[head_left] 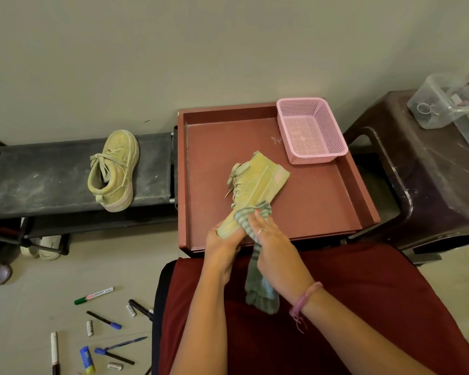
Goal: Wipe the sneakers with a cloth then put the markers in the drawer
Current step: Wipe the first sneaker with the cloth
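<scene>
My left hand (pixel 222 246) grips the toe end of a dusty yellow-green sneaker (pixel 255 185) held on its side above the red-brown drawer (pixel 322 201). My right hand (pixel 271 247) presses a grey striped cloth (pixel 257 282) against the sneaker's sole near the toe; the rest of the cloth hangs down under my wrist. The second sneaker (pixel 114 171) lies on a black shoe rack (pixel 38 180) to the left. Several markers (pixel 103 320), a pen and loose caps are scattered on the floor at the lower left.
A pink mesh basket (pixel 310 131) stands in the drawer's far right corner. A dark plastic stool (pixel 431 171) with a clear container (pixel 444 101) is at the right. A red cushion (pixel 363 307) lies under my arms. Pale slippers (pixel 46 247) sit beneath the rack.
</scene>
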Tool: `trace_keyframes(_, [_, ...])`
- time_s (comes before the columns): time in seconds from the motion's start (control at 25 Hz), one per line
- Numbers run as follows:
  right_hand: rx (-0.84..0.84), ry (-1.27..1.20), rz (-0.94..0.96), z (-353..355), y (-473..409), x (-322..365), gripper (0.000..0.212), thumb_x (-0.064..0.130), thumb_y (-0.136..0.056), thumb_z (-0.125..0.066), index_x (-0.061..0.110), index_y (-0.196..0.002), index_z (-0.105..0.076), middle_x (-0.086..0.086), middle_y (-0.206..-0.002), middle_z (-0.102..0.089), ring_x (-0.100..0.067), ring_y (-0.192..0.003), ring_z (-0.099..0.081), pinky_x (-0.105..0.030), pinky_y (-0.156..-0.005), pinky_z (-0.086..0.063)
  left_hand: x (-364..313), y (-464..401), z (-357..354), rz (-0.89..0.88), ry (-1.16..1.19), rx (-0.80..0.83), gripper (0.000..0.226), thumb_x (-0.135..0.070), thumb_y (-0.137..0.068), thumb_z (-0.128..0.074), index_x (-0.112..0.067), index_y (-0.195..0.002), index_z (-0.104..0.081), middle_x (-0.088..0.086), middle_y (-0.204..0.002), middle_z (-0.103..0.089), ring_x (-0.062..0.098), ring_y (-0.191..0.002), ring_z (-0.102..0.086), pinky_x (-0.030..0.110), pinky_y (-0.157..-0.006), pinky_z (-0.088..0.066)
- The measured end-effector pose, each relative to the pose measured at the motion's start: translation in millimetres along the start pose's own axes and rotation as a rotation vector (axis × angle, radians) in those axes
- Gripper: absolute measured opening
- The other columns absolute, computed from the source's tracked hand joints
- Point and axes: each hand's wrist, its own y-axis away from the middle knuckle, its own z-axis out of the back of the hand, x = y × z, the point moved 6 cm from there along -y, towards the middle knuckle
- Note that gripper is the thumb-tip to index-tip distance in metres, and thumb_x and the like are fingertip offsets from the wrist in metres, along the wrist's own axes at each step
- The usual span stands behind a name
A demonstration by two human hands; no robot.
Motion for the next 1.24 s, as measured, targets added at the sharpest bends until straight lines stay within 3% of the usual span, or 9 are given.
trace_keyframes(0.24, [-0.101,0.212,-0.051,10.9,-49.4,-35.3,0.075,-0.017,-0.087,-0.031,0.010,-0.151,-0.005,-0.006,-0.160,0.002,-0.028,-0.146,0.004,-0.035,-0.119,-0.011,6.4,-1.5,4.9,0.027,-0.056,-0.056,0.016,-0.010,-0.080,-0.076,-0.013,-0.094,-0.070,-0.007,-0.066,-0.060,0.005,-0.056,-0.047,0.023,-0.055,-0.034])
trace_keyframes(0.4, [-0.046,0.173,-0.005,16.3,-52.8,-25.1,0.084,-0.019,-0.082,-0.034,0.017,-0.152,-0.004,0.002,-0.159,0.007,-0.028,-0.146,0.007,-0.031,-0.116,-0.016,8.5,-3.5,6.3,0.053,-0.001,-0.059,0.020,-0.013,-0.080,-0.077,-0.011,-0.098,-0.068,-0.004,-0.070,-0.058,0.006,-0.058,-0.047,0.022,-0.053,-0.034])
trace_keyframes(0.52, [0.050,0.141,0.214,7.1,-14.9,-5.2,0.087,-0.022,-0.079,-0.036,0.022,-0.151,-0.013,0.008,-0.158,-0.001,-0.019,-0.146,0.006,-0.019,-0.112,-0.008,9.1,-6.5,6.8,0.027,-0.049,-0.005,0.022,-0.019,-0.075,-0.080,-0.015,-0.096,-0.074,0.006,-0.083,-0.072,0.017,-0.075,-0.059,0.032,-0.068,-0.044])
trace_keyframes(0.68, [-0.061,0.511,0.434,25.3,-32.7,-1.1,0.065,-0.010,-0.067,-0.035,0.008,-0.124,-0.061,-0.008,-0.129,-0.060,-0.032,-0.124,-0.052,-0.029,-0.103,-0.037,6.6,-4.6,4.2,-0.006,-0.096,0.023,0.031,-0.025,-0.069,-0.083,-0.021,-0.098,-0.074,0.004,-0.098,-0.074,0.019,-0.089,-0.062,0.035,-0.075,-0.043])
trace_keyframes(0.72, [-0.071,0.598,0.416,27.1,-49.8,-5.1,0.061,-0.009,-0.072,-0.034,0.006,-0.125,-0.059,-0.011,-0.130,-0.059,-0.034,-0.124,-0.051,-0.031,-0.106,-0.033,5.6,-3.6,3.9,-0.008,-0.101,0.005,0.031,-0.024,-0.067,-0.083,-0.021,-0.096,-0.073,0.000,-0.091,-0.073,0.017,-0.084,-0.060,0.033,-0.071,-0.042])
trace_keyframes(0.84, [-0.009,0.528,0.266,30.4,-87.8,-7.2,0.060,-0.007,-0.092,-0.030,0.011,-0.149,-0.022,-0.008,-0.157,-0.020,-0.032,-0.146,-0.009,-0.029,-0.117,0.001,5.7,-1.4,5.2,-0.010,-0.114,-0.034,0.040,-0.025,-0.064,-0.084,-0.021,-0.099,-0.066,-0.006,-0.085,-0.071,0.009,-0.075,-0.059,0.026,-0.063,-0.042])
trace_keyframes(0.96, [0.037,0.426,0.288,21.3,-73.3,-5.6,0.065,-0.009,-0.091,-0.033,0.016,-0.150,-0.019,0.000,-0.158,-0.013,-0.023,-0.147,0.001,-0.022,-0.114,0.007,5.5,-2.2,6.7,-0.025,-0.125,-0.022,0.040,-0.017,-0.070,-0.086,-0.019,-0.104,-0.065,-0.001,-0.091,-0.072,0.009,-0.079,-0.062,0.022,-0.062,-0.046])
trace_keyframes(1.08, [0.072,0.247,0.357,11.8,-30.4,-3.5,0.076,-0.019,-0.082,-0.038,0.023,-0.145,-0.034,0.009,-0.154,-0.024,-0.012,-0.145,-0.001,-0.019,-0.116,-0.012,2.5,-3.1,5.1,-0.057,-0.129,0.039,0.036,-0.005,-0.073,-0.081,-0.018,-0.103,-0.067,0.005,-0.097,-0.075,0.013,-0.084,-0.069,0.024,-0.070,-0.056])
trace_keyframes(1.24, [-0.113,0.373,0.422,24.9,-49.7,-12.7,0.071,-0.019,-0.061,-0.052,0.010,-0.125,-0.061,-0.005,-0.132,-0.058,-0.031,-0.129,-0.046,-0.028,-0.099,-0.041,10.0,-5.9,9.5,-0.027,-0.190,-0.032,0.068,-0.018,-0.065,-0.089,-0.015,-0.123,-0.054,0.004,-0.109,-0.070,0.015,-0.095,-0.068,0.027,-0.076,-0.054])
